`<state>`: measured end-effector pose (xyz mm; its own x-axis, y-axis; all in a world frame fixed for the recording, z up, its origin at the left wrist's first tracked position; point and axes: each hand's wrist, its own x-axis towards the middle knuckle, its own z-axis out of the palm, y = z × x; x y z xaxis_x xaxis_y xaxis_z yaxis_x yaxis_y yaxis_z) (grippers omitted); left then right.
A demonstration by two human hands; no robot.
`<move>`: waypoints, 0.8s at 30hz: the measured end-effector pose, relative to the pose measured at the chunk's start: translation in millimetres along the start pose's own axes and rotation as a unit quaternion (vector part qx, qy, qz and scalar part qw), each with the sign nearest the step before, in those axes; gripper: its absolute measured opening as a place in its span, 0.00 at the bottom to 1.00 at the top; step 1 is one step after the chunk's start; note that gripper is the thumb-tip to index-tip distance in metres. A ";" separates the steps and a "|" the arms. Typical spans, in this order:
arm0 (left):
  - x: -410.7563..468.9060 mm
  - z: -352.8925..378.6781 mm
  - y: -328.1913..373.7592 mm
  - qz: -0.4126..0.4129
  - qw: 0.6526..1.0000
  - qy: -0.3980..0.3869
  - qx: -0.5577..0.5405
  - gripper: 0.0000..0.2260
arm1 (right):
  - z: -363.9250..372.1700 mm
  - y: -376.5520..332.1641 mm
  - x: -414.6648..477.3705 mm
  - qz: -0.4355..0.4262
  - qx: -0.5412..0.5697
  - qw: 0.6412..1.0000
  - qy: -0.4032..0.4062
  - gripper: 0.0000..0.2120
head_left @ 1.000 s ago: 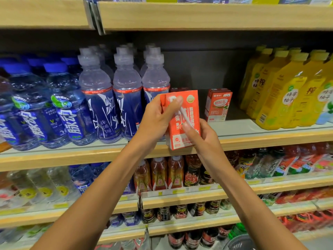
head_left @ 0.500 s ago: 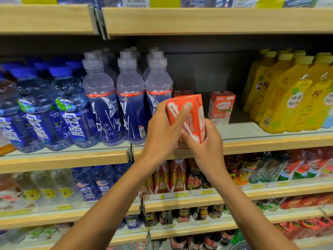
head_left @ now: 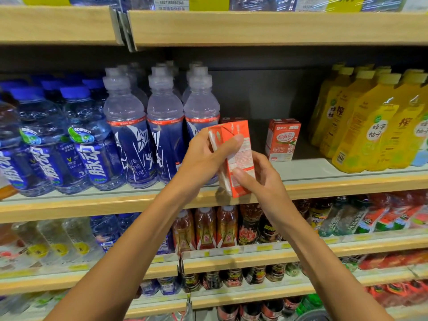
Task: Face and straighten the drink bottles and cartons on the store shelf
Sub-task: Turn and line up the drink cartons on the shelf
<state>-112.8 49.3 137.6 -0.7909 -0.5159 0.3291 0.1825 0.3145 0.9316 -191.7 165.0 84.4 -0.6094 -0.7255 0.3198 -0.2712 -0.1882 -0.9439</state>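
Orange cardboard, boxy and sharp-cornered: the carton point(head_left: 242, 156) tilts at frame centre, before the wooden shelf point(head_left: 92, 206) edge. My left hand point(head_left: 203, 161) grips its top and my right hand point(head_left: 261, 179) pinches its lower side. My palms hide its front. A second carton point(head_left: 283, 140) stands upright just right of it.

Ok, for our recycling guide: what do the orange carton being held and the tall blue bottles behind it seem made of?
Orange carton: probably coated paperboard, faintly glossy, judging by sharp creases and folded top flaps. Tall blue bottles: likely clear plastic, shiny; see-through shoulders catch highlights, with printed film sleeves.
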 end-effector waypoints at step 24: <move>1.5 22.3 -6.8 0.058 0.998 0.029 0.017 0.08 | -8.9 -5.4 4.7 -0.003 -0.030 0.999 0.039 0.35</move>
<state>-128.3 64.1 128.4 -0.7301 -0.5201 0.4433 0.2491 0.4015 0.8813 -199.7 168.5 91.7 -0.6624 -0.6708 0.3336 -0.3178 -0.1517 -0.9360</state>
